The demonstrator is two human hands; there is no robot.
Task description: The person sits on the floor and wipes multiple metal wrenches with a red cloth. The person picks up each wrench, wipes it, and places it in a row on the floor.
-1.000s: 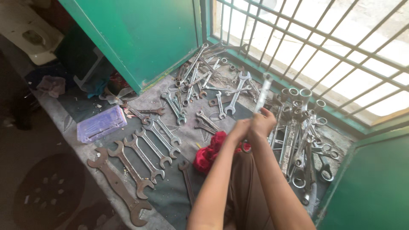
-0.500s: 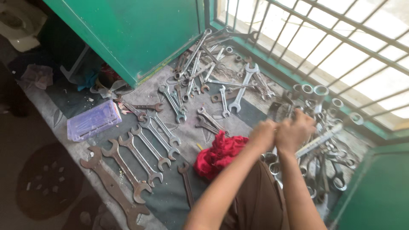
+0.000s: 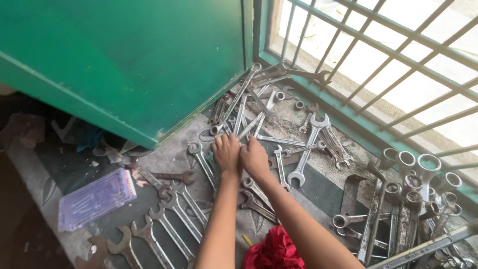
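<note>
Hands have left the right side of the floor, where half a second ago they were closed together on a long steel bar above the ring spanners; now we see them side by side at the heap of wrenches (image 3: 249,124) near the foot of the green door (image 3: 124,65), by the far edge of the floor. That long bar (image 3: 423,247) now lies near the right corner, across the spanners. The view has also swung closer to the door and the barred window (image 3: 388,55).

We count two hands, both the person's own. The left hand (image 3: 226,154) rests palm down, fingers curled onto the wrenches; the right hand (image 3: 255,158) touches it, fingers bent onto the same heap. We cannot tell whether either has closed round a wrench. Both forearms reach straight out from the lower edge of the view, nearly parallel.

In the heap we cannot count the wrenches exactly; there are well over ten, overlapping. In the row of open-ended wrenches (image 3: 169,219) near the left, we make out about six, laid side by side. The upright ring spanners (image 3: 413,184) at the right number roughly seven. One clear plastic box (image 3: 95,198) sits at the left edge, and one red cloth (image 3: 273,251) lies between the forearms.
</note>
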